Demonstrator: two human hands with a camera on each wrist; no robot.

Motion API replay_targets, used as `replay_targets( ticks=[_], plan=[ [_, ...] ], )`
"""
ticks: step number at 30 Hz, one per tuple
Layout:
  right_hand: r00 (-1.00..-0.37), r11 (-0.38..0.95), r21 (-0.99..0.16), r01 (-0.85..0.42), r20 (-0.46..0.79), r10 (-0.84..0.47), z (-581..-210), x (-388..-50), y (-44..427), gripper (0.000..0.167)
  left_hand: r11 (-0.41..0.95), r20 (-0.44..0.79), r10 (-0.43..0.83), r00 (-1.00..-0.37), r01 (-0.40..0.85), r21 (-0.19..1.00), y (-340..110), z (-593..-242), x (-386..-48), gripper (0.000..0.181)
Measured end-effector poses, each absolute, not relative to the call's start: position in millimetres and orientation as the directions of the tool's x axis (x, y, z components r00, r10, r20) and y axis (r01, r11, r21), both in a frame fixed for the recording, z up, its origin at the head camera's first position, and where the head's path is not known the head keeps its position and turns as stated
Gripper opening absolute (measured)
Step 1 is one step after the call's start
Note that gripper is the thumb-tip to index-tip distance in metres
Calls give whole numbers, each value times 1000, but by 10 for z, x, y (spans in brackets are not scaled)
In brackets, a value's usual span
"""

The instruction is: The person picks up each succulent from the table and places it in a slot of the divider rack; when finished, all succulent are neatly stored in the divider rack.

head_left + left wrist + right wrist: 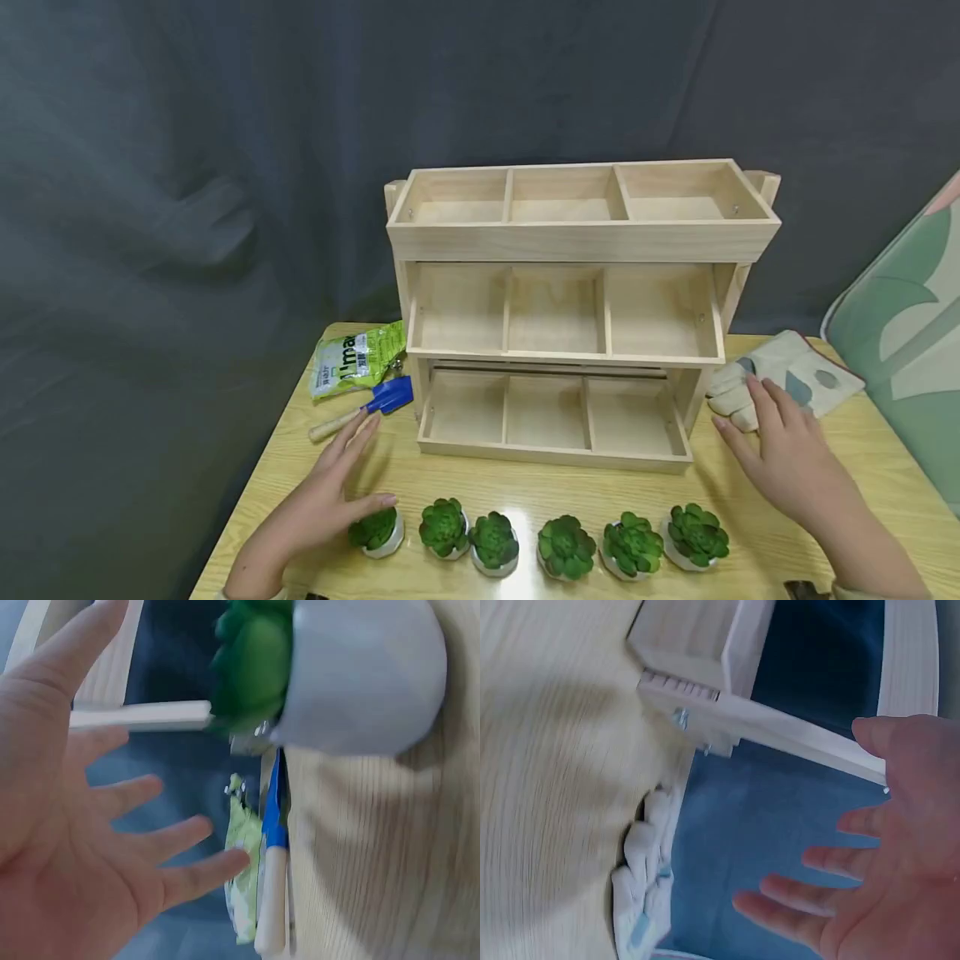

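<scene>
My left hand (318,508) hovers with spread fingers above the leftmost potted succulent (377,532), which it partly covers in the head view. In the left wrist view, that hand's palm faces a white pot (364,675), apart from it. On the right, my right hand (795,458) is held up with fingers extended and nothing in them, near the white gardening gloves (787,375). Several more small succulents in white pots (566,547) stand in a row along the front. Behind them rises a three-tier wooden planter shelf (585,242), each tier split into three compartments.
A green bag (358,358) lies left of the shelf, with a blue-bladed trowel (392,395) in front of it. Dark cloth (525,75) hangs behind the table (450,575). A green leaf-patterned panel (900,350) stands at the right edge.
</scene>
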State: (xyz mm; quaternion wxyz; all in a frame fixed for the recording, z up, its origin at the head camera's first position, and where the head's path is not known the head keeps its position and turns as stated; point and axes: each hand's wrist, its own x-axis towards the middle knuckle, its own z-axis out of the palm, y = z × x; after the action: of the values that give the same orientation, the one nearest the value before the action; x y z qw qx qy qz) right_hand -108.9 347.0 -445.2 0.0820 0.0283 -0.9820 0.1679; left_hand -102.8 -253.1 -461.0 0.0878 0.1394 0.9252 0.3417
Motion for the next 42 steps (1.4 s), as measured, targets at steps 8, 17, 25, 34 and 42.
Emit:
replay_targets(
  ticks=[8,17,25,34,42],
  plan=[
    [-998,825,-562,-60,13,-64,-4381,-1257,3428,89,580,-233,375,-897,31,814,-2871,-4609,-943,114],
    [-973,658,-748,82,-204,-110,-4513,-1409,3487,90,443,-261,512,-818,-8,897,-3089,-4752,-845,115],
    [-957,603,-788,123,-255,-137,-4637,-1515,3508,89,399,-327,556,-764,-100,912,-3070,-4865,-811,108],
    [-949,579,-797,171,-291,-120,-4720,-1571,3490,91,386,-343,570,-747,-126,914,-2982,-4923,-811,99],
    [-950,561,-813,155,-278,-141,-4767,-1593,3484,86,404,-382,560,-735,-160,900,-2904,-4919,-844,92]
  ],
)
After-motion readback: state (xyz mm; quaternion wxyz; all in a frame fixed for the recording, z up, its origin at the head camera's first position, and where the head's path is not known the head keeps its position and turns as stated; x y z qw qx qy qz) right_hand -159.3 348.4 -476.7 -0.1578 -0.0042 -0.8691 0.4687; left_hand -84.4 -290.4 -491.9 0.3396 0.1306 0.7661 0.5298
